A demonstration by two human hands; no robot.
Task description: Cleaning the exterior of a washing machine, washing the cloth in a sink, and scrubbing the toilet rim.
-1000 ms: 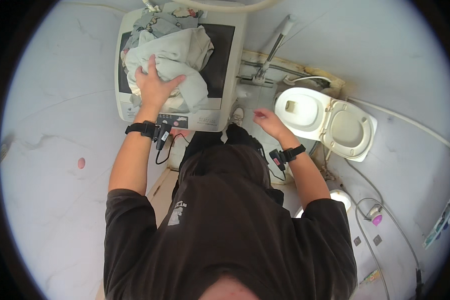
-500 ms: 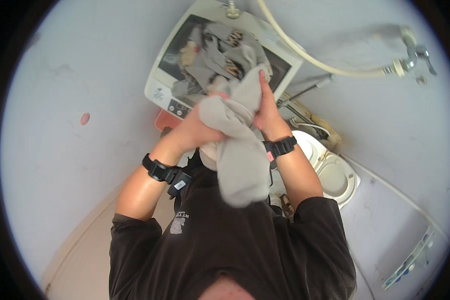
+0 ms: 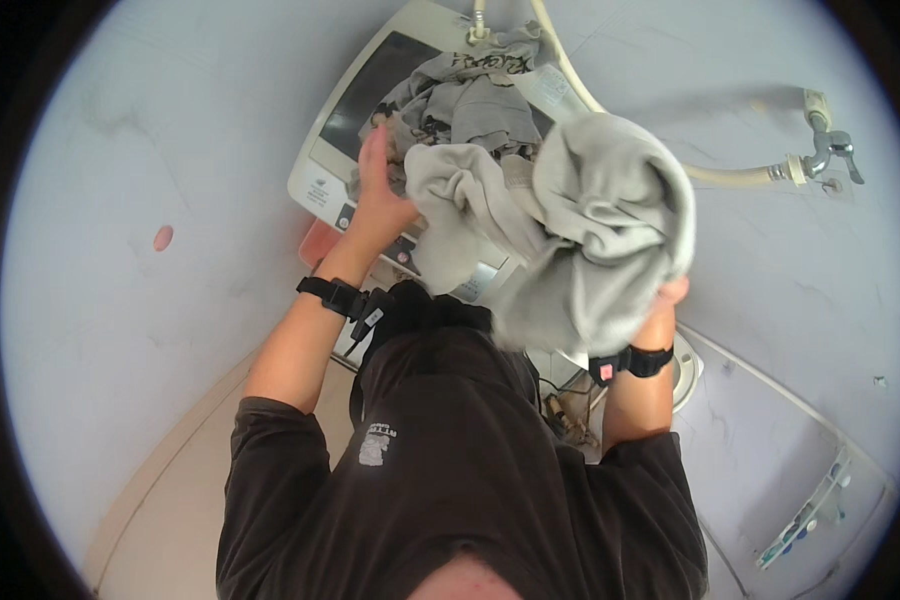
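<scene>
A light grey knit garment (image 3: 610, 215) hangs bunched at the right, in front of the washing machine's right side. My right hand (image 3: 674, 292) grips it from beneath at its lower right edge, mostly hidden by the folds. Beside its left end, my left hand (image 3: 380, 195) has its fingers stretched up and its thumb apart, close to the cloth. A pile of grey fabric with black print (image 3: 470, 105) lies crumpled on top of the washing machine (image 3: 320, 160). Whether the pile and the held cloth are one piece, I cannot tell.
A cream hose (image 3: 725, 175) runs to a wall tap (image 3: 825, 150) on the right. Below the garment, part of a white toilet (image 3: 687, 372) shows. A reddish plastic thing (image 3: 318, 243) sits at the machine's left side. A rack (image 3: 805, 510) hangs low on the right wall.
My right hand has swung right and toward me, carrying the bunched grey cloth with it. My left hand has let go of the cloth and moved up and left. The printed fabric has shifted on the machine.
</scene>
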